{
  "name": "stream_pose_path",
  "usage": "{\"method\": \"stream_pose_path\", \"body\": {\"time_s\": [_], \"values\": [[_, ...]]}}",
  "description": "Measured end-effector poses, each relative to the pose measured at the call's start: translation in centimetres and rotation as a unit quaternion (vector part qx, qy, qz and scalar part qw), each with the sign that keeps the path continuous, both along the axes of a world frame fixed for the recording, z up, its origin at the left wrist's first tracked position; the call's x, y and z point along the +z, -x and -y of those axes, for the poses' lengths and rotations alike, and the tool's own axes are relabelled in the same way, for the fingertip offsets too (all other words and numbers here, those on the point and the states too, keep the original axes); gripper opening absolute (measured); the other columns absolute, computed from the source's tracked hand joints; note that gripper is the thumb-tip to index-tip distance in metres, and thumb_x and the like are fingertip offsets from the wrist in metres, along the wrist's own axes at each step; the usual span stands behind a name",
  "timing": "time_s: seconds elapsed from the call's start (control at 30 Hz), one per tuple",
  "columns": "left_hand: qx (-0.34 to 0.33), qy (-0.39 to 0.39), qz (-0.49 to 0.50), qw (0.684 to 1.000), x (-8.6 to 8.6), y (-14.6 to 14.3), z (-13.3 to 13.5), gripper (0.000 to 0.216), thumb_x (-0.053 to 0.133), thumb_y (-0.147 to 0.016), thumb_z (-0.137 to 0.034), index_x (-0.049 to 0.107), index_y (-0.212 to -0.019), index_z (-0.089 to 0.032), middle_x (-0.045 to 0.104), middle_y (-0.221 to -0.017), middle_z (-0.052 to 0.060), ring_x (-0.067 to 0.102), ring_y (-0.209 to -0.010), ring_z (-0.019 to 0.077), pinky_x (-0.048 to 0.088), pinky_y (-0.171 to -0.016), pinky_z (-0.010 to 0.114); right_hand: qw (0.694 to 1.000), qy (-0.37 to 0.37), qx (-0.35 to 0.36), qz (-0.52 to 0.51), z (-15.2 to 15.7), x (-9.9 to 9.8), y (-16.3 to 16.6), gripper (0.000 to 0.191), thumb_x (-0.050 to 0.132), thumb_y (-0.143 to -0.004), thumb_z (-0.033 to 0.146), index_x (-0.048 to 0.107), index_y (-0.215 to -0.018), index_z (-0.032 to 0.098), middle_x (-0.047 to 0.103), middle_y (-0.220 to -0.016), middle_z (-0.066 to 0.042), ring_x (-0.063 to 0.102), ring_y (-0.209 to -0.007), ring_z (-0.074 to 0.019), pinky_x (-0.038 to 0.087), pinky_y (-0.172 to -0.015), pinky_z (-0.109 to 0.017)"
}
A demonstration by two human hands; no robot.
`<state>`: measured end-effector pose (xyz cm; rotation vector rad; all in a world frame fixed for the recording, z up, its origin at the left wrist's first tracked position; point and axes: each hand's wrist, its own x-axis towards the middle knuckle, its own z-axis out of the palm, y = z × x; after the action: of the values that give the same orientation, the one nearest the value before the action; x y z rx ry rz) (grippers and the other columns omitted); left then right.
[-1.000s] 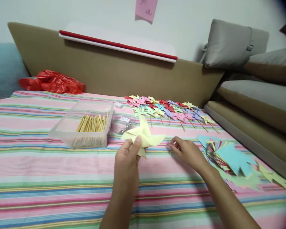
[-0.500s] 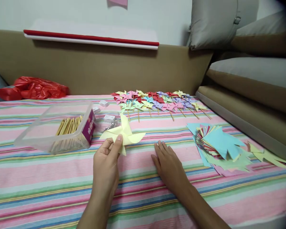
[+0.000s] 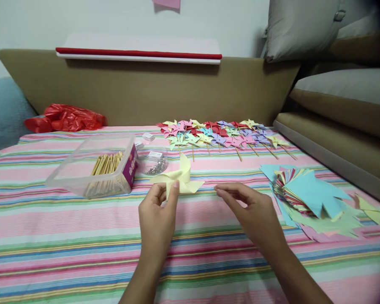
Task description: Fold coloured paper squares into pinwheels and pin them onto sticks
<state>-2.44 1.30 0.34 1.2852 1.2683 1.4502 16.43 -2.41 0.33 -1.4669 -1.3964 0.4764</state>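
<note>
My left hand (image 3: 160, 209) is closed on a pale yellow paper pinwheel (image 3: 185, 172), its thumb pressed over the folded centre. To the right, my right hand (image 3: 248, 204) hovers above the cloth with thumb and forefinger pinched together. Whatever is between those fingertips is too small to make out. Just beyond the pinwheel stands a round clear tub (image 3: 160, 166) of small metal pins. A clear plastic box (image 3: 82, 164) to the left holds many short wooden sticks (image 3: 107, 164).
Finished pinwheels (image 3: 236, 141) on sticks lie in rows at the back. On the right sits a pile of cut paper pieces (image 3: 316, 190). A red plastic bag (image 3: 69, 118) is at the back left; stacked cushions (image 3: 342, 126) border the right side of the striped cloth (image 3: 91, 228).
My right hand has lifted off the cloth, its fingers going from lying flat to a pinch. The left hand still holds the yellow pinwheel. The view has shifted slightly.
</note>
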Motion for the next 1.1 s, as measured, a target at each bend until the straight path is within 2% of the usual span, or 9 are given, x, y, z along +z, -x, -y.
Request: {"method": "stream_pose_path", "body": {"time_s": [0.1,0.23,0.4,0.5,0.63,0.83,0.93,1.1], "values": [[-0.021,-0.01,-0.02,1.0,-0.1,-0.4,0.2,0.024,0.067,-0.09,-0.042,0.066,-0.087,-0.019,0.071,-0.083,0.002,0.065,-0.084,0.0185,0.049,-0.075,0.026,0.994,-0.041,0.055,-0.084,0.1,1.8,1.7,0.004,0.071,-0.09,0.03,0.075,-0.091,0.028,0.079,-0.093,0.004,0.073,-0.092,-0.0161,0.055,-0.085,-0.027],[-0.08,0.001,0.019,0.997,-0.1,-0.9,0.4,0.021,0.066,-0.091,-0.039,0.063,-0.084,-0.02,0.069,-0.08,0.0,0.064,-0.082,0.0164,0.048,-0.074,0.025,0.989,-0.095,0.102,-0.046,-0.1,2.1,3.4,0.005,0.072,-0.089,0.02,0.074,-0.088,0.024,0.076,-0.088,0.002,0.068,-0.087,-0.0152,0.052,-0.081,-0.028],[-0.099,-0.008,0.012,0.995,0.1,-1.2,1.0,0.02,0.067,-0.091,-0.038,0.063,-0.083,-0.02,0.058,-0.068,-0.004,0.06,-0.074,0.0137,0.045,-0.068,0.022,0.988,-0.123,0.085,0.026,-0.3,1.7,3.9,0.008,0.066,-0.092,0.016,0.072,-0.089,0.022,0.072,-0.084,0.001,0.059,-0.08,-0.0148,0.047,-0.073,-0.031],[-0.1,-0.009,0.016,0.995,0.1,-1.3,1.1,0.023,0.067,-0.092,-0.038,0.06,-0.079,-0.02,0.052,-0.063,-0.005,0.054,-0.067,0.0115,0.04,-0.061,0.021,0.986,-0.141,0.08,0.036,-0.3,1.7,3.7,0.009,0.067,-0.092,0.015,0.072,-0.09,0.022,0.069,-0.085,0.0,0.059,-0.083,-0.0149,0.046,-0.076,-0.031],[-0.113,-0.009,0.035,0.993,0.0,-1.4,1.1,0.021,0.066,-0.093,-0.038,0.06,-0.082,-0.02,0.052,-0.067,-0.005,0.052,-0.066,0.0101,0.039,-0.061,0.02,0.987,-0.139,0.077,0.023,-0.3,1.6,3.4,0.009,0.069,-0.091,0.016,0.074,-0.091,0.023,0.059,-0.091,-0.002,0.059,-0.091,-0.016,0.048,-0.08,-0.032],[-0.111,-0.029,0.035,0.993,0.0,-1.5,1.3,0.021,0.067,-0.093,-0.035,0.059,-0.08,-0.02,0.044,-0.063,-0.007,0.052,-0.066,0.0093,0.039,-0.06,0.02,0.986,-0.134,0.087,0.053,-0.3,1.4,2.9,0.013,0.065,-0.094,0.019,0.075,-0.095,0.027,0.051,-0.099,-0.003,0.054,-0.098,-0.02,0.044,-0.089,-0.041],[-0.116,-0.039,0.041,0.992,-0.2,-1.6,1.3,0.019,0.067,-0.093,-0.034,0.06,-0.081,-0.021,0.046,-0.063,-0.007,0.056,-0.069,0.0098,0.042,-0.063,0.02,0.986,-0.127,0.09,0.061,-0.3,1.4,2.7,0.013,0.065,-0.094,0.02,0.075,-0.094,0.028,0.049,-0.101,-0.003,0.053,-0.099,-0.0205,0.043,-0.09,-0.043],[-0.118,-0.053,0.012,0.992,-0.5,-1.4,1.3,0.013,0.065,-0.094,-0.032,0.064,-0.087,-0.021,0.068,-0.081,-0.003,0.064,-0.082,0.0121,0.047,-0.075,0.022,0.986,-0.123,0.098,0.055,-0.4,1.6,2.3,0.012,0.066,-0.093,0.02,0.076,-0.094,0.027,0.049,-0.101,-0.003,0.054,-0.1,-0.0202,0.042,-0.09,-0.042]]}}
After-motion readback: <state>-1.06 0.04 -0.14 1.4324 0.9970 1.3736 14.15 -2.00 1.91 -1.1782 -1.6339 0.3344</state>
